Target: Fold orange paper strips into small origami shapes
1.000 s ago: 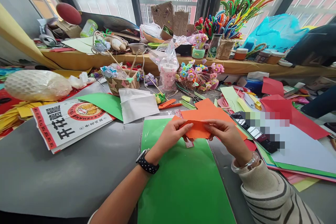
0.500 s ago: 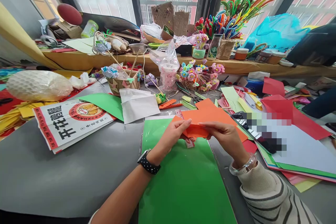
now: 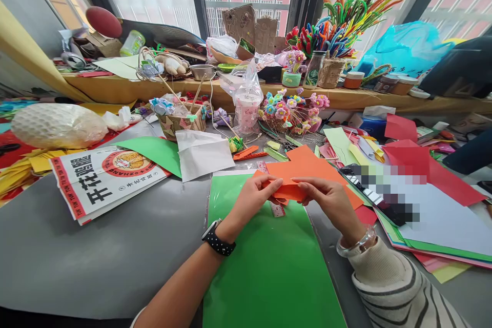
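Centrally: small folded piece of orange paper [image 3: 289, 190], flat, matt, creased along its lower edge, held just clear of the table [image 3: 96, 256] between both hands.

Left hand [image 3: 251, 200]: fingers curled closed, thumb and forefinger pinching the left end of the orange piece; a black dotted wristwatch [image 3: 218, 238] sits on that wrist. Right hand [image 3: 329, 200]: likewise closed in a pinch on the right end, forefinger laid straight along the top edge, apparently to press the fold flat; a clear bangle [image 3: 357, 243] and a cream sleeve with dark stripes [image 3: 400, 287] follow behind it.

Beneath both hands: large glossy green sheet in a clear sleeve [image 3: 265, 266], smooth, serving as the working surface. Just beyond the fingertips: larger sheet of orange card [image 3: 307, 164], lying flat, the same matt stock, near enough to be the source of the held piece.

Left of the left hand, well apart: stack of white printed paper bags with red borders [image 3: 96, 179]; a plain white paper packet [image 3: 202, 154] beyond it.

Right of the right hand: loose red paper sheets [image 3: 423, 164], overlapping.

Far beyond the hands: woven basket of paper flowers [image 3: 179, 118]; bundle of fuzzy coloured pipe cleaners [image 3: 346, 15], upright in a holder on the window ledge.
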`<state>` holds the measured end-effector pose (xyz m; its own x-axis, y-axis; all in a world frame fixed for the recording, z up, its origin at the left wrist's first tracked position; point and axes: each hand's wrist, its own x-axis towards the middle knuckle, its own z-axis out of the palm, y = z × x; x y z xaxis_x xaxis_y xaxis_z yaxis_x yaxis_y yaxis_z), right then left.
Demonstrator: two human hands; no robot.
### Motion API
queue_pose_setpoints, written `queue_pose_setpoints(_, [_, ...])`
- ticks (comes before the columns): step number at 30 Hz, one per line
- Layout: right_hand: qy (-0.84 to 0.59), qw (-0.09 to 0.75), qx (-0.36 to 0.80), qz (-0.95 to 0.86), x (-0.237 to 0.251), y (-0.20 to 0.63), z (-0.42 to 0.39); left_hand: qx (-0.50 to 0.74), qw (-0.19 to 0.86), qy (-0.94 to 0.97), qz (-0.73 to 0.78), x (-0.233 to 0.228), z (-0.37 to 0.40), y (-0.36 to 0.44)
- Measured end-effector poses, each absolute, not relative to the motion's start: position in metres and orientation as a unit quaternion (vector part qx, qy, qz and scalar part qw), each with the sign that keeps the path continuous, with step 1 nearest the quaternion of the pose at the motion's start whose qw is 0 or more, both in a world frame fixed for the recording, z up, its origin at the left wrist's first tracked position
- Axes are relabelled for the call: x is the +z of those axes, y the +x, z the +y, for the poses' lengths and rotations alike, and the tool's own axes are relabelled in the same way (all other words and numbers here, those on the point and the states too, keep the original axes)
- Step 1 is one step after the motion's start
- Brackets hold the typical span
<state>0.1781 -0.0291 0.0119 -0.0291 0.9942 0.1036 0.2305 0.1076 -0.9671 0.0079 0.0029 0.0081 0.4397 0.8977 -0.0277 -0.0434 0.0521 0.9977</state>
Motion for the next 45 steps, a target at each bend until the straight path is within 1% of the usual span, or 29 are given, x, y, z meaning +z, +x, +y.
queue_pose_setpoints(2, [-0.526, 0.452, 0.423, -0.583, 0.013, 0.178, -0.029, 0.380, 0.595, 0.601, 0.374, 0.007, 0.003, 0.008])
queue_pose_setpoints(6, [-0.521, 0.440, 0.432, -0.590, 0.014, 0.177, -0.029, 0.392, 0.505, 0.667, 0.383, 0.006, 0.002, 0.007])
queue_pose_setpoints(8, [-0.523, 0.438, 0.433, -0.590, 0.016, 0.177, -0.029, 0.393, 0.482, 0.685, 0.381, 0.006, 0.002, 0.007])
queue_pose_setpoints(12, [-0.526, 0.432, 0.437, -0.588, 0.016, 0.176, -0.029, 0.388, 0.486, 0.684, 0.381, 0.005, 0.002, 0.007])
queue_pose_setpoints(22, [-0.540, 0.468, 0.430, -0.552, 0.006, 0.173, -0.028, 0.393, 0.484, 0.660, 0.418, 0.001, 0.005, 0.008])
queue_pose_setpoints(26, [-0.535, 0.466, 0.433, -0.556, 0.007, 0.172, -0.029, 0.399, 0.487, 0.655, 0.418, -0.001, 0.006, 0.007])
queue_pose_setpoints(32, [-0.522, 0.447, 0.473, -0.551, 0.005, 0.173, -0.027, 0.398, 0.479, 0.661, 0.419, -0.001, 0.006, 0.006])
queue_pose_setpoints(45, [-0.541, 0.432, 0.426, -0.582, 0.006, 0.171, -0.027, 0.381, 0.515, 0.632, 0.437, -0.004, 0.007, 0.008])
